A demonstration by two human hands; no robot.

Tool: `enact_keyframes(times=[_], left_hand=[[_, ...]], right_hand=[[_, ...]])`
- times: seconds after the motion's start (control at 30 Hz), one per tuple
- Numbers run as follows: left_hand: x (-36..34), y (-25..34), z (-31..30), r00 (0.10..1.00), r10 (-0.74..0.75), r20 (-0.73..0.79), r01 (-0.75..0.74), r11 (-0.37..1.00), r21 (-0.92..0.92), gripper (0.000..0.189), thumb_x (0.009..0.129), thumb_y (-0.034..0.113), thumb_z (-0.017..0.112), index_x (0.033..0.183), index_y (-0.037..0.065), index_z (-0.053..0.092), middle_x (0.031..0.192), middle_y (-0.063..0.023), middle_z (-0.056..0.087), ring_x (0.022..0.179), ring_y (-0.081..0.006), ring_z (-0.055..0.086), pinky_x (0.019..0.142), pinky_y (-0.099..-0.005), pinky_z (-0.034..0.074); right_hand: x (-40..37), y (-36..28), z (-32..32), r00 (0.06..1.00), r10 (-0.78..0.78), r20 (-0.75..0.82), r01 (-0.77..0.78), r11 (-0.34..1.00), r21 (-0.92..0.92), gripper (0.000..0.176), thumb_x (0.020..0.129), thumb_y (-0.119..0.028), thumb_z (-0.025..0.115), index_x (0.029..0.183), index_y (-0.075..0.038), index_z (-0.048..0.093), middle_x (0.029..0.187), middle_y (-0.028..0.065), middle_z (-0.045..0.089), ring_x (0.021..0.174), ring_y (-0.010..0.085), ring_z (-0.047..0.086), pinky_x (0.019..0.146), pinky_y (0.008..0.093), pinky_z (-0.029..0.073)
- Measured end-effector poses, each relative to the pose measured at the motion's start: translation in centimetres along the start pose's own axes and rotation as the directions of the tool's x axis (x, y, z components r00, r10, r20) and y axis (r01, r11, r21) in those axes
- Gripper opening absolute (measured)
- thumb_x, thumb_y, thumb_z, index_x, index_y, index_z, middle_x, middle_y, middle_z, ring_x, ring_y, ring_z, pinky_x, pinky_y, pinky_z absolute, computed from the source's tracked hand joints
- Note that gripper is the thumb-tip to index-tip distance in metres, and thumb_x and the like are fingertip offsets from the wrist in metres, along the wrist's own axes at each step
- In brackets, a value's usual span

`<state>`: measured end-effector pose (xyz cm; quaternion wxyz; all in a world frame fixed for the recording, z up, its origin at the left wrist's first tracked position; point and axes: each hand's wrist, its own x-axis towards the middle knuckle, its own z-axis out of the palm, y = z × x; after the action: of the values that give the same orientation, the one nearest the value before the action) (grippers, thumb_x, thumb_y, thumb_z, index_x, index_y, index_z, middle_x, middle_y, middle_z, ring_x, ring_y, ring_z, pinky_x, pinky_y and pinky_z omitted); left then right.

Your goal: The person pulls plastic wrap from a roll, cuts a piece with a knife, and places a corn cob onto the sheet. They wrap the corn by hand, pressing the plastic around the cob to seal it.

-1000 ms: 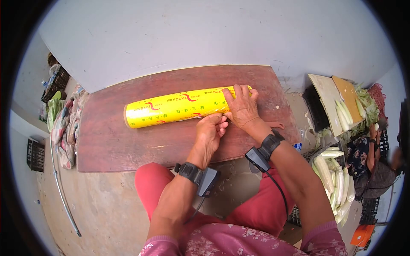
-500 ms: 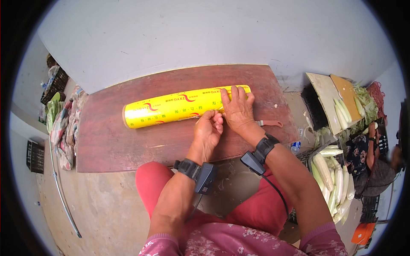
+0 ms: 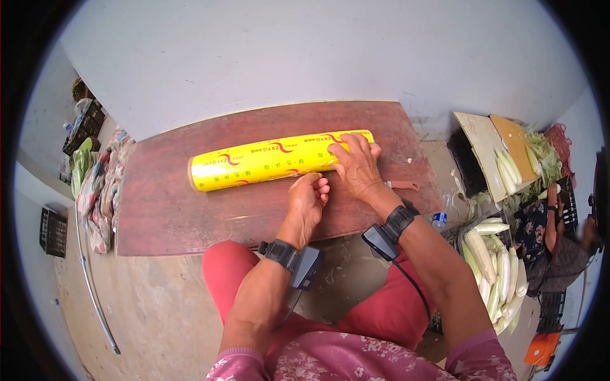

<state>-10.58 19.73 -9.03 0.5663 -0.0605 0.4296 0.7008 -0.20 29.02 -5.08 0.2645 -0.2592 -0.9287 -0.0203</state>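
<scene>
Two hands meet at the right end of the yellow film roll (image 3: 254, 164). The right hand (image 3: 357, 166) lies flat and spread over it, seemingly to stop it rolling. The left hand (image 3: 308, 198) curls its fingertips at the near edge; I cannot tell whether they pinch anything. The roll lies lengthwise on the brown table (image 3: 159, 216), and a red-handled tool (image 3: 403, 185) rests beside the right wrist.

One head-worn fisheye camera looks steeply down and forward, close above the worktop (image 3: 159, 216) toward the far wall (image 3: 305, 57).

Right end of the yellow roll (image 3: 267, 161) under the right hand (image 3: 357, 166)
</scene>
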Motion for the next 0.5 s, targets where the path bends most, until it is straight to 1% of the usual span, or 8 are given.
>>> enact_keyframes(times=[0.07,0.17,0.27,0.37,0.5], left_hand=[[-0.1,0.1,0.2,1.0,0.019,-0.017,-0.019,1.0,-0.012,0.008,0.088,0.013,0.053,0.087,0.006,0.056,0.069,-0.0022,0.058,0.055,-0.0115,0.054,0.047,-0.0212,0.042],[0.1,0.1,0.1,1.0,0.024,0.002,-0.024,1.0,-0.009,0.007,0.089,0.012,0.052,0.088,0.005,0.056,0.069,-0.0023,0.058,0.056,-0.0118,0.054,0.047,-0.0216,0.043],[0.2,0.0,0.3,0.999,0.029,0.015,-0.029,1.0,-0.003,0.007,0.088,0.011,0.052,0.088,0.005,0.056,0.069,-0.0025,0.058,0.057,-0.0117,0.055,0.047,-0.0215,0.043],[0.2,0.0,0.3,0.999,0.038,0.023,-0.038,0.999,-0.007,0.006,0.088,0.011,0.053,0.088,0.005,0.056,0.07,-0.0028,0.058,0.057,-0.0118,0.055,0.047,-0.0217,0.043],[0.0,0.1,0.6,0.999,0.041,0.024,-0.041,0.999,-0.007,0.005,0.088,0.01,0.053,0.088,0.007,0.055,0.07,-0.0022,0.058,0.056,-0.011,0.055,0.046,-0.0214,0.042]], right_hand=[[0.2,0.1,0.2,1.0,-0.022,-0.02,0.023,0.999,0.028,0.031,0.071,-0.014,0.068,0.101,-0.015,0.059,0.115,0.0092,0.051,0.116,0.0274,0.042,0.09,0.0454,0.029],[0.5,0.4,0.2,0.998,-0.058,-0.033,0.06,0.997,0.058,0.024,0.071,-0.013,0.068,0.093,-0.014,0.061,0.112,0.0083,0.053,0.114,0.0273,0.045,0.088,0.0445,0.029],[0.7,0.8,0.5,0.995,-0.077,-0.061,0.081,0.993,0.082,0.02,0.071,-0.012,0.068,0.09,-0.014,0.061,0.11,0.0077,0.054,0.112,0.0273,0.046,0.088,0.0439,0.029],[0.6,1.1,0.9,0.99,-0.111,-0.089,0.115,0.993,0.04,0.016,0.073,-0.012,0.066,0.088,-0.015,0.06,0.11,0.0074,0.055,0.112,0.0271,0.047,0.087,0.0435,0.03],[0.9,1.0,1.1,0.989,-0.099,-0.111,0.105,0.993,0.053,0.009,0.076,-0.012,0.061,0.085,-0.013,0.058,0.107,0.0062,0.055,0.11,0.0259,0.047,0.084,0.0432,0.03]])
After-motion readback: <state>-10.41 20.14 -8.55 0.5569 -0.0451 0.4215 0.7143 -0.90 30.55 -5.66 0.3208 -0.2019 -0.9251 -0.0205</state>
